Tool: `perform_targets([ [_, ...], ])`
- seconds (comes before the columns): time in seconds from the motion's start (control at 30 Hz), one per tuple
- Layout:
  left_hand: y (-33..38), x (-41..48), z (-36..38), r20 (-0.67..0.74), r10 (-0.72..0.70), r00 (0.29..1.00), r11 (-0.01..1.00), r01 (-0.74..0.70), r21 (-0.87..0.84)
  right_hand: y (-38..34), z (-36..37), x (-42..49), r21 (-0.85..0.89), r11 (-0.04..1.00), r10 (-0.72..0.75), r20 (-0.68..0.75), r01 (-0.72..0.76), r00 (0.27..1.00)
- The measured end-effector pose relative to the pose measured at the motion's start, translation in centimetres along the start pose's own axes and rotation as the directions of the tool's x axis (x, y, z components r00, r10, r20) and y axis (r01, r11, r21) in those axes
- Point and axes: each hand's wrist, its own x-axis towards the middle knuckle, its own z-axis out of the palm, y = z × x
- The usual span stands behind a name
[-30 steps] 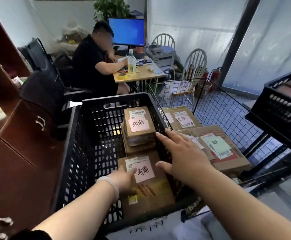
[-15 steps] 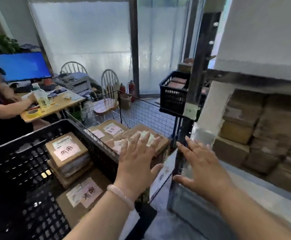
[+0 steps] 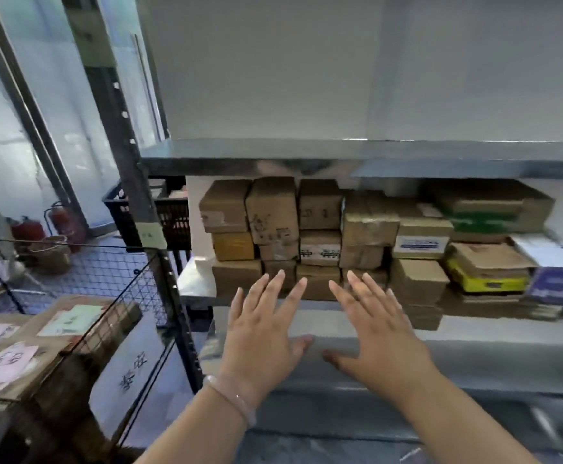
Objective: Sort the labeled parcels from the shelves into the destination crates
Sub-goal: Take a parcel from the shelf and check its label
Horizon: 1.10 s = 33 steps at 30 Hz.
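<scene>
a metal shelf [image 3: 307, 159] fills most of the view in front of you. brown cardboard parcels [image 3: 271, 209] pack its middle tier, stacked roughly three high in tight columns against the back. flatter boxes, one with green tape and one yellow-edged, are piled further right. their labels are too blurred to read.

low on your left, a wire crate [image 3: 99, 272] stands just beside the shelf post. it holds sorted parcels [image 3: 82, 324] with pink and green handwritten labels, and a paper sign [image 3: 133, 370] hangs on its near wall. a black crate [image 3: 173, 217] sits behind the post at shelf height; its contents are hard to make out.

your left hand [image 3: 263, 333] and right hand [image 3: 379, 336] hover side by side, palms down, in front of the lowest row of shelf parcels. they are near the boxes but do not appear to touch them. the fingers [image 3: 275, 286] of both hands are straight and spread apart, holding nothing. a pale bracelet [image 3: 233, 403] circles your left wrist.

the sorting looks partway done. some parcels lie in the wire crate, many remain on the shelf, and you have not yet taken hold of one. the likely next step is to lift a parcel from the lower centre stack and read its label.
</scene>
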Motion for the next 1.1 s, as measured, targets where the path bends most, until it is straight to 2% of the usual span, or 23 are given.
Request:
perform_targets([
  [0.13,8.8,2.7,1.8,-0.004,0.111,0.994,0.993,-0.111,-0.027,7.8,-2.4,-4.1,-0.027,0.995,0.091,-0.067,-0.093,0.994],
  [0.23,16.7,4.6,3.6,-0.011,0.156,0.988,0.984,-0.156,-0.091,14.8,-4.5,-7.9,-0.029,0.982,0.185,-0.057,-0.187,0.981],
  [0.47,34.9,8.3,8.6,-0.009,0.269,0.963,0.941,-0.265,-0.210,30.1,-8.9,-17.5,-0.033,0.922,0.381,-0.110,-0.387,0.918],
  [0.6,42.7,10.0,10.6,0.014,0.305,0.952,0.919,-0.291,-0.265,36.9,-11.0,-21.4,-0.030,0.880,0.467,-0.125,-0.473,0.876],
  [0.67,44.7,10.7,11.4,0.037,0.301,0.953,0.922,-0.281,-0.265,39.3,-11.7,-21.9,0.001,0.873,0.484,-0.130,-0.488,0.865],
  [0.83,46.5,13.9,12.5,0.042,0.253,0.966,0.934,-0.233,-0.269,42.4,-11.8,-19.5,0.021,0.898,0.440,-0.109,-0.440,0.892],
  [1.1,47.1,22.4,14.7,-0.015,0.188,0.982,0.932,-0.183,-0.314,47.3,-12.3,-10.9,0.048,0.936,0.353,-0.123,-0.350,0.927],
])
